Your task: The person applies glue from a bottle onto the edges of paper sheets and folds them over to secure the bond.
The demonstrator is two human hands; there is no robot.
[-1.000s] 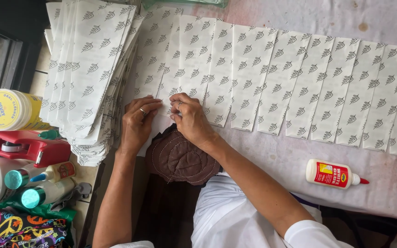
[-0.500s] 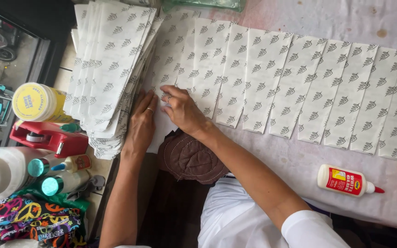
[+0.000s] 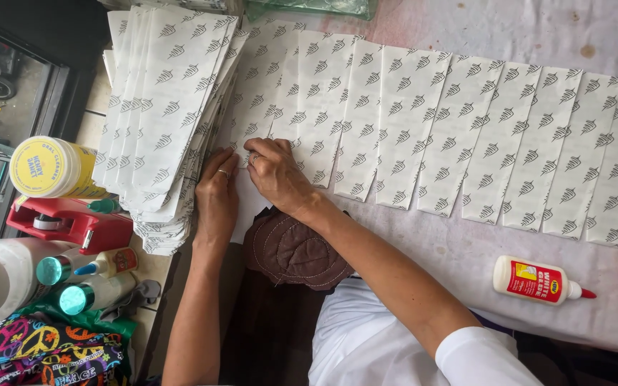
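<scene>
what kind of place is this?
Likely a small craft or packaging workbench: printed paper sheets fanned in an overlapping row, a stack of them, a white glue bottle and a red tape dispenser.

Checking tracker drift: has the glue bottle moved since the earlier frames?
No. The glue bottle lies below the same paper sheets in the row as before; only the camera shifted.

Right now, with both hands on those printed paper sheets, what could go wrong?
The overlapping row of printed sheets lies loosely fanned; a nudge from the right hand or left hand could shift the neighbours out of line. The stack of sheets hangs over the table edge and might slide off. The glue bottle lies on its side and could perhaps leak onto the table cover.
</scene>
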